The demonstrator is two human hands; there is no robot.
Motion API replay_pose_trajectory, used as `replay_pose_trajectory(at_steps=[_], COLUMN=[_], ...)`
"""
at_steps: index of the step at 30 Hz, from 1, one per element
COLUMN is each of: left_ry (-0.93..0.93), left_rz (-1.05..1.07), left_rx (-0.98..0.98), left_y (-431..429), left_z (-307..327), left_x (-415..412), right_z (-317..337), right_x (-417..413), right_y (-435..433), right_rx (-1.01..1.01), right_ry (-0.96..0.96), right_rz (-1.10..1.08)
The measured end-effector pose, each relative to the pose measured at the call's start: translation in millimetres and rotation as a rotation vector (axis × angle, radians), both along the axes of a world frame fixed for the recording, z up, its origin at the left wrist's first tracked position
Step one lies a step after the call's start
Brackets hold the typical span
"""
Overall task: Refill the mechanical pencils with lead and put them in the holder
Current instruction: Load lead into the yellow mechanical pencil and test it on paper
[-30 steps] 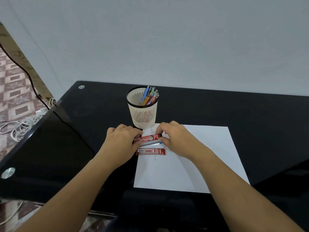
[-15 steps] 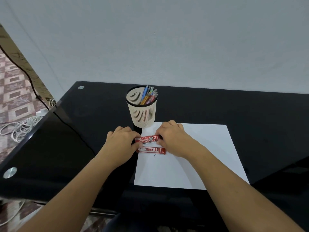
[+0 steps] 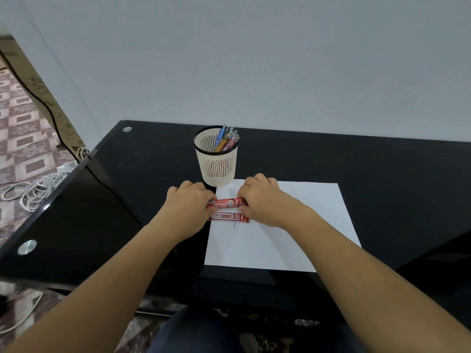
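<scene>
A cream slotted pen holder (image 3: 217, 164) with a black rim stands on the black glass desk (image 3: 331, 161), with several coloured pencils and pens (image 3: 226, 138) in it. In front of it lies a white sheet of paper (image 3: 293, 225). Two red pencil lead cases lie at the sheet's far left: the upper red lead case (image 3: 225, 202) is pinched at its left end by my left hand (image 3: 187, 208) and at its right end by my right hand (image 3: 265, 202). The lower red lead case (image 3: 230, 217) lies flat just beneath. A short loose lead (image 3: 234, 226) lies on the paper.
The desk's left edge and front edge are close to my arms. White cables (image 3: 33, 189) lie coiled on the patterned floor at the left. A grey wall rises behind the desk.
Both hands stay on the upper lead case. The silver-blue pencil seen between the two cases a second ago is no longer visible. The view has shifted slightly.
</scene>
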State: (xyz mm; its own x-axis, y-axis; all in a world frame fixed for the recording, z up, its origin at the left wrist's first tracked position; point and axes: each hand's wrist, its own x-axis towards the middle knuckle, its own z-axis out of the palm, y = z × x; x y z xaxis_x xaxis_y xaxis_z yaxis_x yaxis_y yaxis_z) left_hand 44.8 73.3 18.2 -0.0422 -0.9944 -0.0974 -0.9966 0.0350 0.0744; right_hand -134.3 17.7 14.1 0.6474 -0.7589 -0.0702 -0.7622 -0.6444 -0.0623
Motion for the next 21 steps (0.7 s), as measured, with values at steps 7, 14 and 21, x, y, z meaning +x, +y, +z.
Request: replay_pose_trajectory(at_steps=[7,14,21], left_ry=[-0.015,-0.013,0.126], left_rz=[-0.078,-0.071,0.06], left_rx=[0.057,0.056,-0.08], left_y=[14.8,8.7,6.2], left_z=[-9.8,-11.4,6.4], left_x=[-3.7,-3.4,-0.5], right_z=[-7.3,-12.7,7.9], right_x=[-9.5,-5.7,-22.3], right_y=[21.0,22.1,15.9], right_rx=[0.082,0.011,0.095], right_ry=[-0.008,-0.053,-0.154], right_rz=[-0.021,-0.006,-0.085])
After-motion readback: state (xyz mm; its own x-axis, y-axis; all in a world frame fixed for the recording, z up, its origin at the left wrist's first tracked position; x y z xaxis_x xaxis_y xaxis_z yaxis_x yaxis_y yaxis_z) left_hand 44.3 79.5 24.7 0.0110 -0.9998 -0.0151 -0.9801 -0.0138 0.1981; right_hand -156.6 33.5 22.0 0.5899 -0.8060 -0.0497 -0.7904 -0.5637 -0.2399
